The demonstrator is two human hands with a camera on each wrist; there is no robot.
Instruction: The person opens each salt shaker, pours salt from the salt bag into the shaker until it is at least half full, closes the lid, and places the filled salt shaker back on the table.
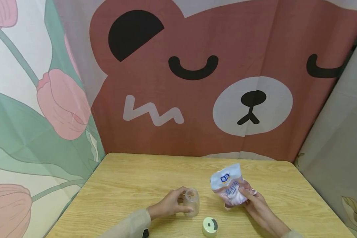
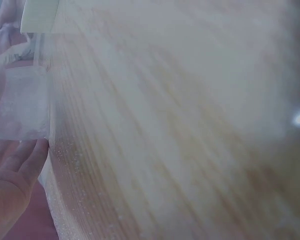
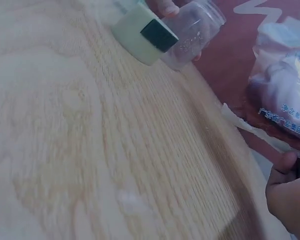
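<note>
Head view: left hand [image 1: 168,205] grips the clear jar [image 1: 194,207], well short of the table's [image 1: 130,173] far edge; right hand [image 1: 258,207] grips the packet [image 1: 228,185], nearer the right edge. Steady the jar, avoid squeezing the packet, and keep both off the cap [image 1: 209,226].

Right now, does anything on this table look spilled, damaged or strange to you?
Nothing looks clearly damaged. Two small oddities: pale specks in or on the clear jar, and a blurred whitish patch over the wooden table in the right wrist view. Whether that is a spill or glare, I cannot tell.
</note>
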